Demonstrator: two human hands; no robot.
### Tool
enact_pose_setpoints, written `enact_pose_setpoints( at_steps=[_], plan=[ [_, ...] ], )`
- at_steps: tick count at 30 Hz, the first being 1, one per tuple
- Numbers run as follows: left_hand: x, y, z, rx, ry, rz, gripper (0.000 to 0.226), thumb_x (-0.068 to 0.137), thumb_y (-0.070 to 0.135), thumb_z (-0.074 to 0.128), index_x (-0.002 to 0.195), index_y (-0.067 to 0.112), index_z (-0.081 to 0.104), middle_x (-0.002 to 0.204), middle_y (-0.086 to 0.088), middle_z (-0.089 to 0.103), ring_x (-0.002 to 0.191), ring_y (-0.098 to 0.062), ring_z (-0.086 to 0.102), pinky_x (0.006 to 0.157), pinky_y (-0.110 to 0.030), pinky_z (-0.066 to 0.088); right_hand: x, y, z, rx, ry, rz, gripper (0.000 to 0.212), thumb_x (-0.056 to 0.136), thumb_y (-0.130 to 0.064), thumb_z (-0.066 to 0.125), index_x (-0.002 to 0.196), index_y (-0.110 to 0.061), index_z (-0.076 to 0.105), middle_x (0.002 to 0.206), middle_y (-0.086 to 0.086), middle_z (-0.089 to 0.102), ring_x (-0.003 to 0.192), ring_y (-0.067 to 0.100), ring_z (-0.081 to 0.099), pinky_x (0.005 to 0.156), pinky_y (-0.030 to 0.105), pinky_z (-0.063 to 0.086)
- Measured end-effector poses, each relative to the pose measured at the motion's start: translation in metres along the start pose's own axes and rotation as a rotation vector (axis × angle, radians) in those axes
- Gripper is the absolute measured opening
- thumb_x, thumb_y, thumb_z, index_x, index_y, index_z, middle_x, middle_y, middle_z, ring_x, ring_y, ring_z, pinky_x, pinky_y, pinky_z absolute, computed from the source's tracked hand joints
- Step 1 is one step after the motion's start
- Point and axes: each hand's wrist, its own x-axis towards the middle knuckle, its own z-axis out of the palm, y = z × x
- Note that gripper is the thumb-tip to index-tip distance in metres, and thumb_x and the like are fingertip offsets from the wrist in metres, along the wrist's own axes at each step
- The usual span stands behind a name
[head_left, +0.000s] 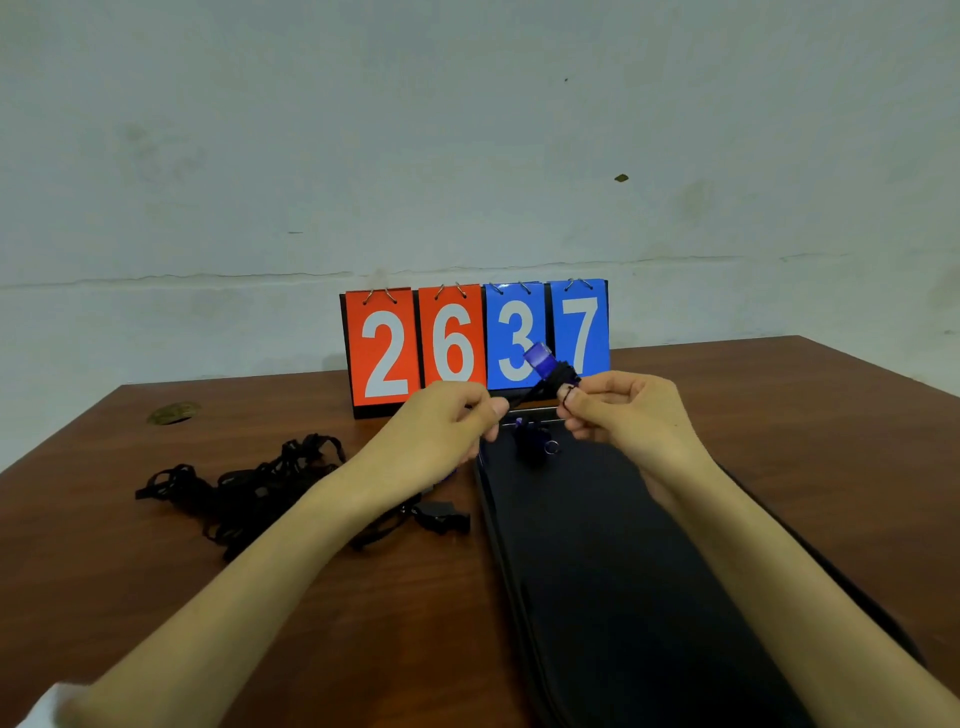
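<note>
Table against a wall, seen from the near edge.

Scoreboard (475, 343) stands upright at the middle of the table's (156, 597) far edge, with the wall (467, 156) behind it. Case (613, 571) lies lengthwise on the table from just before the scoreboard to the near edge, right of centre. Tangle of straps (244, 488) lies on the table left of the case, mid-depth. Small clip (441, 514) sits between straps and case, just beside the case. Round plate (174, 412) is set in the table toward the far left corner. Left hand (441, 431) and right hand (623, 410) are raised over the case's far end, before the scoreboard, with a whistle (545, 366) pinched between them. Ring (551, 447) is below the whistle, over the case.
</note>
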Motion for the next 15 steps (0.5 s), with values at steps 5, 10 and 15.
enact_pose_setpoints(
  at_steps=[5,10,15],
  plan=[
    [-0.008,0.008,0.007,0.199,-0.028,0.130,0.028,0.094,0.038,0.047,0.078,0.018,0.058,0.056,0.009,0.051,0.051,-0.003,0.046,0.059,-0.021,0.042,-0.001,0.012,0.008,-0.517,0.133,-0.158,0.010,0.080,-0.015,0.069,0.089,-0.012,0.066,0.077,-0.002,0.067,0.069,0.006,0.063,0.072,0.023,0.053],
    [-0.008,0.010,-0.004,0.346,-0.016,0.184,0.026,0.091,0.043,0.049,0.073,0.025,0.055,0.065,0.009,0.053,0.059,-0.004,0.049,0.056,-0.011,0.035,-0.007,0.019,0.015,-0.875,-0.058,-0.353,0.012,0.083,-0.023,0.067,0.094,-0.019,0.064,0.082,-0.011,0.061,0.074,0.000,0.055,0.069,0.013,0.044],
    [-0.006,0.011,-0.014,0.299,-0.079,0.192,0.029,0.090,0.041,0.052,0.068,0.023,0.057,0.058,0.006,0.054,0.052,-0.004,0.047,0.050,-0.009,0.037,-0.014,0.014,0.021,-0.898,-0.328,-0.471,0.013,0.082,-0.020,0.068,0.094,-0.018,0.064,0.078,-0.016,0.057,0.069,-0.004,0.054,0.069,0.009,0.044]
  ],
)
